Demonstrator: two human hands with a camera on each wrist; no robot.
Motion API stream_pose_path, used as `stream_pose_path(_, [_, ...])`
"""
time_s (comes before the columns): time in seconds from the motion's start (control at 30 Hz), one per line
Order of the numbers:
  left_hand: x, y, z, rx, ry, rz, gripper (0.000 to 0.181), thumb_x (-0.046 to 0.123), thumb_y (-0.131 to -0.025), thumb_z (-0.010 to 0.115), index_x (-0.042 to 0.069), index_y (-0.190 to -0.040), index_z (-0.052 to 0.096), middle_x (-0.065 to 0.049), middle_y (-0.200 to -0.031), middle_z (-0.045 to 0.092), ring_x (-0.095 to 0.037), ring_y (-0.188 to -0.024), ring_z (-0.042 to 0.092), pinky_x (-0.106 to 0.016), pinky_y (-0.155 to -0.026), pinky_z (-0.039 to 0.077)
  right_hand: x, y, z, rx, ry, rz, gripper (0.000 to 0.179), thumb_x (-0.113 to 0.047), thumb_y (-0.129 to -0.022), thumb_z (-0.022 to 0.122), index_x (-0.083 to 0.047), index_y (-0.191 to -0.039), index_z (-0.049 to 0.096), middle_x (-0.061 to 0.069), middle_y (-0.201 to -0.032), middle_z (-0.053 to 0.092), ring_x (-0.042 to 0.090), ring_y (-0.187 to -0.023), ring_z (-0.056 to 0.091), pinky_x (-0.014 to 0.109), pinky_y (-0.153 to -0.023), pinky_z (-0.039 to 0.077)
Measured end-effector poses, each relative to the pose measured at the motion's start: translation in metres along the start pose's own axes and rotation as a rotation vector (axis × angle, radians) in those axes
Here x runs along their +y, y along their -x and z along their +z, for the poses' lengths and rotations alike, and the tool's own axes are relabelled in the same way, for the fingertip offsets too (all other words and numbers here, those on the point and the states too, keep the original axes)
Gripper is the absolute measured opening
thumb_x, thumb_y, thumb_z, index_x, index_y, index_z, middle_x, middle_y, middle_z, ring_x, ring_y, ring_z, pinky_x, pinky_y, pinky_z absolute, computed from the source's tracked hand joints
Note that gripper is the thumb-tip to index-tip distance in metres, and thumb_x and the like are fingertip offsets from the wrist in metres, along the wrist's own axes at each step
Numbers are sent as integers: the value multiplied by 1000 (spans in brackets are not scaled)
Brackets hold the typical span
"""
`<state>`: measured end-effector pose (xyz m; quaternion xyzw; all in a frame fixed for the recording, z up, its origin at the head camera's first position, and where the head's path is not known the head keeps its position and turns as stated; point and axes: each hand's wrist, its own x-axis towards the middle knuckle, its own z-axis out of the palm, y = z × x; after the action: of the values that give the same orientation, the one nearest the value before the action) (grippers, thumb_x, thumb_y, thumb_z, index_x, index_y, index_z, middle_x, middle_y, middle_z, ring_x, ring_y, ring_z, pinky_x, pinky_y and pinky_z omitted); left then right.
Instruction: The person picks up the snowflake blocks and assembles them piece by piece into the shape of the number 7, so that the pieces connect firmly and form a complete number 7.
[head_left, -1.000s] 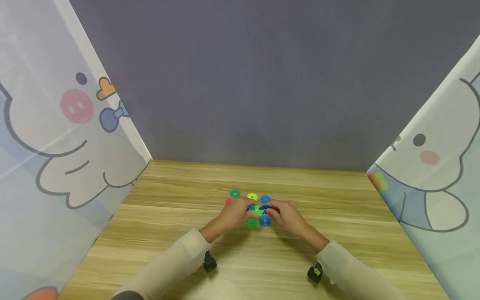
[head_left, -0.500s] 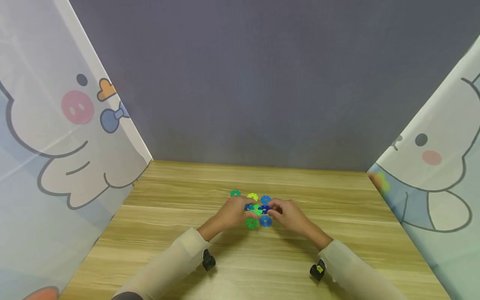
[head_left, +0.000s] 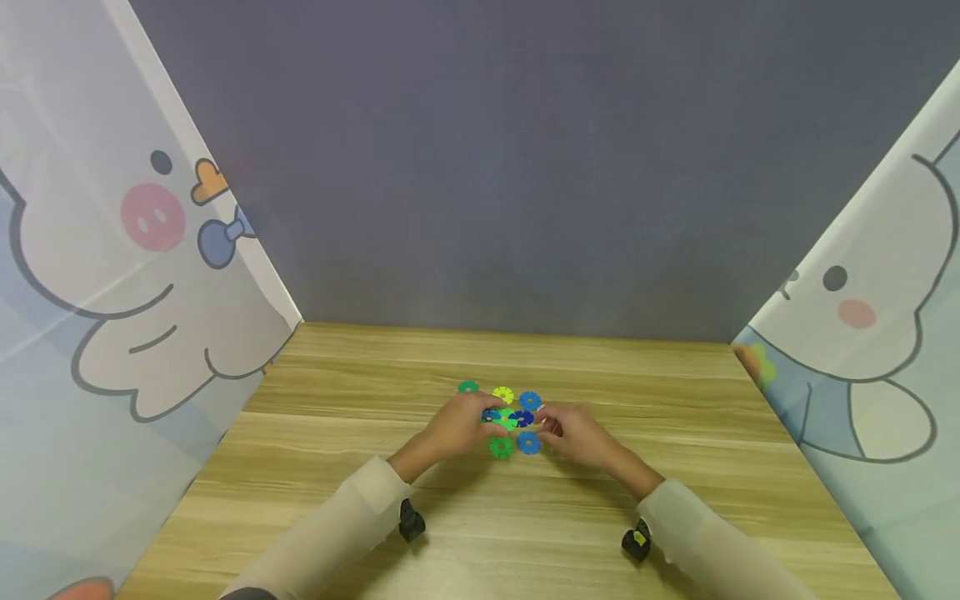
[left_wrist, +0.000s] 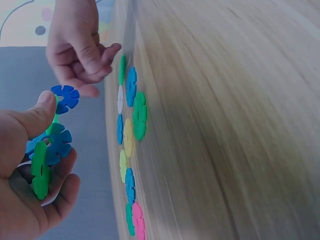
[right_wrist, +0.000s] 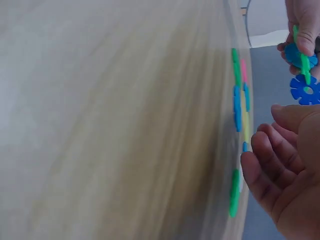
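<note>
While the left hand (head_left: 459, 427) grips a cluster (left_wrist: 50, 145) of joined snowflake discs between thumb and curled fingers, the right hand (head_left: 573, 432) sits just beside it with nothing in its grasp, its fingers loosely curled and its thumb near the fingertips. The cluster is lifted off the table (head_left: 675, 392) and lies between the two hands, nearer the left palm. In the left wrist view it shows a green disc (left_wrist: 40, 170) low in the palm, seen nearly edge on, a light blue disc (left_wrist: 59, 141) slotted across it, and a dark blue disc (left_wrist: 65, 97) at the far end by the thumb tip. Its long axis runs from the left palm out toward the right hand, and the dark blue disc faces that hand's fingertips without touching them. In the right wrist view the dark blue disc hangs just beyond the right thumb.

Both forearms, in pale sleeves (head_left: 330, 533), rest on the table and angle inward, so the hands meet in front of the person. The left palm is turned up and inward; the right palm faces the left.

Under and beyond the hands, loose discs (left_wrist: 131, 130) lie flat on the table in a close group: green, blue, yellow, white and pink. Printed curtains (head_left: 112, 292) hang on either side of the arms.
</note>
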<state>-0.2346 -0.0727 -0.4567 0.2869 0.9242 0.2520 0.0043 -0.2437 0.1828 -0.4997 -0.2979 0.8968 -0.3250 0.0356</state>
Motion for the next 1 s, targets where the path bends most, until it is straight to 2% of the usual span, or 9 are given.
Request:
stream_pose_path(0.2, [-4,3,0,3,13,2,43,32,-90,78,9,-125,71,-6,-121,75,-22,-109,71,-38,-93,60,3,-1,7,-57,29,8,26,-14,-94,72,-3,-117,69,-11,-74,60,-2,-62,49,18,-57,45])
stream_pose_path(0.43, [-7,5,-1,2,35,8,43,31,-90,78,7,-124,71,-7,-120,74,-23,-109,71,-39,-93,60,5,-4,14,-50,50,10,30,-18,-92,76,-3,-118,70,-12,-69,56,-2,-58,45,17,-54,42])
stream_pose_path(1.0, [-10,4,2,-17,31,-29,47,33,-90,78,7,-128,69,-6,-123,74,-25,-114,70,-40,-97,58,2,-7,17,-54,83,43,27,-17,-90,78,-5,-114,71,-12,-72,56,0,-61,47,19,-57,44])
